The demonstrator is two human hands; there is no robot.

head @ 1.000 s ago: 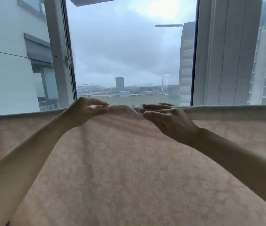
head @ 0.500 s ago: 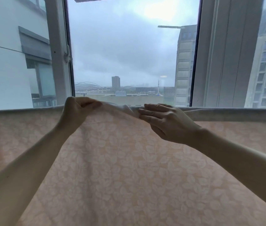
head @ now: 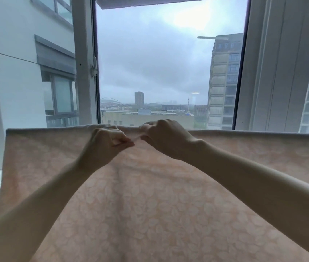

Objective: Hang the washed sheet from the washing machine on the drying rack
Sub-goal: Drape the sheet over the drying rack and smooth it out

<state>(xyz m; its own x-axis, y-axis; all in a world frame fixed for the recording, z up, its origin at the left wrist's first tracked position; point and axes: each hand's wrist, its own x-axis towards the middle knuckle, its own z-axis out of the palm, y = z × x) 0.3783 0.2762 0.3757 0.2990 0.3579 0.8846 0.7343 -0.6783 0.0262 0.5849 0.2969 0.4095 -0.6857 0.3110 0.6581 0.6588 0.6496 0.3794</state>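
The sheet (head: 149,205), pale pink with a leaf pattern, was draped over a high, straight line in front of the window (head: 83,76). Its top fold ran from near the left of the view to beyond the right side. The drying rack under that fold was hidden by the cloth. Both hands were held at the middle of the fold, just beside each other. The left hand (head: 108,144) was curled, with a small tuck of cloth pinched between thumb and fingers. The right hand (head: 166,137) was curled likewise and gripped the same tuck at its other end, so a short strip was drawn taut between the two.

The step was judged to be the smoothing and squaring of the sheet, with the hanging itself nearly done. Several faults could be expected from here. If the tuck were pulled harder by one hand, the cloth could be dragged sideways along the rack and bunched. How much hung down the far side could not be told; if the lengths were uneven, the wet weight could draw the sheet off towards the heavier side once the grip was released. If the tuck were let go unflattened, a crease could be dried in
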